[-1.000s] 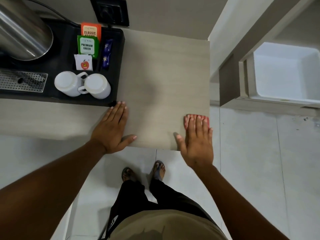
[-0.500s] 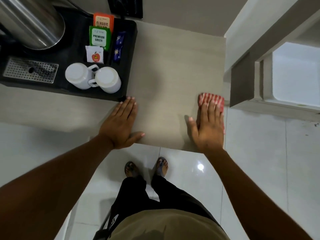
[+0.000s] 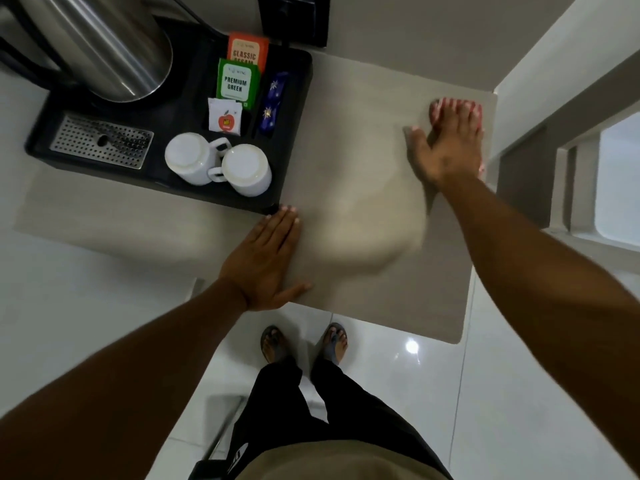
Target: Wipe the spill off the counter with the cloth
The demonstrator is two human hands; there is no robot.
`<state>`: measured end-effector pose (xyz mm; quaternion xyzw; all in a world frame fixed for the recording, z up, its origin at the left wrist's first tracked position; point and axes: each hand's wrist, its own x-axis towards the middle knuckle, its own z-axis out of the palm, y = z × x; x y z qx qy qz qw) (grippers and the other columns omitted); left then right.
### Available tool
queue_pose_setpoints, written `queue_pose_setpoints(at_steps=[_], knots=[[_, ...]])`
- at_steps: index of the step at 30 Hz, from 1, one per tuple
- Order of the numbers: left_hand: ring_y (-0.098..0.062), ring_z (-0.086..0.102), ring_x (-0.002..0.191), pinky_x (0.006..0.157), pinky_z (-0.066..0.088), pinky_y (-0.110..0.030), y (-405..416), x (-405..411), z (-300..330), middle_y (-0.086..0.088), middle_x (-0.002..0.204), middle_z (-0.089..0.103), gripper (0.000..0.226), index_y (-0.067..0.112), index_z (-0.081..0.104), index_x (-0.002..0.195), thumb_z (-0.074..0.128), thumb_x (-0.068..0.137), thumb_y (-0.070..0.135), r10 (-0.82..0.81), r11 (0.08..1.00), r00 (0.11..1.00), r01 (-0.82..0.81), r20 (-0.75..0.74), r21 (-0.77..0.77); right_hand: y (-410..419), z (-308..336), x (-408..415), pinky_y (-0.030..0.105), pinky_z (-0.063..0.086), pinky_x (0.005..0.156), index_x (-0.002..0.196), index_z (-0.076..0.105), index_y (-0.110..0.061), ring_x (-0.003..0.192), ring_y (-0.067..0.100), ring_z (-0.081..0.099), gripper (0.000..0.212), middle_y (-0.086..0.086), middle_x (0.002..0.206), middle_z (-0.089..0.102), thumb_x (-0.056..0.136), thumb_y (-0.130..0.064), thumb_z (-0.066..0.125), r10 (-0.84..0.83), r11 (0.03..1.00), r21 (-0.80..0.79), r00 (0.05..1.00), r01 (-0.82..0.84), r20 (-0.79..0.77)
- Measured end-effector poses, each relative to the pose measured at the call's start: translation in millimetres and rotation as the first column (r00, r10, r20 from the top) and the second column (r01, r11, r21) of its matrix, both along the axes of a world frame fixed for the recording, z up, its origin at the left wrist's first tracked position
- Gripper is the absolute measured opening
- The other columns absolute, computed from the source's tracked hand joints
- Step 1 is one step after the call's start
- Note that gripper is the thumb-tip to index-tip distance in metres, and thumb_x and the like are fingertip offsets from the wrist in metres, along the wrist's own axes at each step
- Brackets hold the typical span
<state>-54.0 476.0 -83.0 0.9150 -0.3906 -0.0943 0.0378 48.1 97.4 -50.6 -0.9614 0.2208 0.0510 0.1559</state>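
Note:
A beige counter (image 3: 363, 140) fills the middle of the view. A red striped cloth (image 3: 437, 110) lies at its far right corner, mostly covered by my right hand (image 3: 446, 147), which presses flat on it with fingers spread. Only the cloth's far edge and a sliver at the right show. My left hand (image 3: 266, 261) rests flat on the counter's near edge, palm down, fingertips touching the corner of the black tray. I cannot make out any spill on the counter.
A black tray (image 3: 287, 140) at the left holds a steel kettle (image 3: 114, 46), two upturned white mugs (image 3: 218, 164), tea sachets (image 3: 239, 77) and a drip grate (image 3: 100, 142). A wall bounds the counter's right side. My feet (image 3: 304, 344) stand on glossy white tiles below.
My right hand has slid the cloth along the counter's right side, from the near edge to the far right corner. My left hand has stayed flat in place.

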Motion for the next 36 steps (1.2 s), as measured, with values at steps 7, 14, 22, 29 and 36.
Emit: queue_pose_setpoints(at_steps=[7,14,22,29,36], knots=[[-0.035,0.001,0.161,0.130,0.008,-0.048,-1.3,-0.9,2.8,-0.026,0.171,0.009,0.106,-0.003,0.008,0.162,0.035,0.094,0.074,-0.001,1.000,1.000,0.001,0.003,0.004,74.1,6.1,40.8,0.048,-0.001,0.125,0.161,0.016,-0.017,0.154,0.039,-0.001,0.067,0.019,0.168,0.008,0.102,-0.046,0.030,0.280,0.958,-0.061,0.960,-0.280,0.002],[-0.037,0.007,0.160,0.130,0.009,-0.050,-2.4,-0.5,3.5,-0.027,0.170,0.013,0.109,-0.004,0.012,0.161,0.031,0.093,0.079,-0.003,1.000,1.000,0.003,-0.001,-0.002,151.7,-3.7,-138.4,0.051,0.003,0.126,0.161,0.012,-0.024,0.156,0.028,-0.005,0.058,0.007,0.170,0.006,0.106,-0.041,0.022,0.536,0.834,0.121,0.843,-0.538,0.055],[-0.037,0.006,0.160,0.130,0.012,-0.051,-2.1,-3.0,6.9,-0.028,0.170,0.012,0.107,-0.005,0.011,0.161,0.027,0.094,0.077,-0.004,1.000,1.000,0.004,-0.025,0.002,36.8,0.5,-128.3,0.050,0.011,0.126,0.157,0.033,-0.021,0.153,0.038,0.017,0.056,0.013,0.166,0.024,0.102,-0.031,0.033,0.148,0.985,0.083,0.986,-0.154,0.076],[-0.037,0.005,0.160,0.130,0.010,-0.052,-12.2,29.2,30.6,-0.027,0.171,0.009,0.106,-0.004,0.009,0.161,0.030,0.094,0.075,-0.049,0.998,0.998,0.048,-0.025,-0.044,135.6,23.8,-127.9,0.052,0.017,0.124,0.154,0.038,-0.018,0.152,0.038,0.019,0.060,0.014,0.163,0.032,0.095,-0.016,0.050,0.261,0.963,0.009,0.935,-0.270,0.240],[-0.042,0.015,0.158,0.129,0.013,-0.053,-2.8,-12.0,5.0,-0.030,0.168,0.020,0.103,-0.008,0.022,0.158,0.043,0.093,0.069,0.006,0.998,0.998,-0.010,-0.063,-0.056,173.2,-9.8,-251.8,0.051,0.011,0.124,0.153,0.040,-0.016,0.152,0.036,0.013,0.074,0.011,0.162,0.030,0.083,0.003,0.048,0.354,0.922,0.104,0.922,-0.372,0.158]])
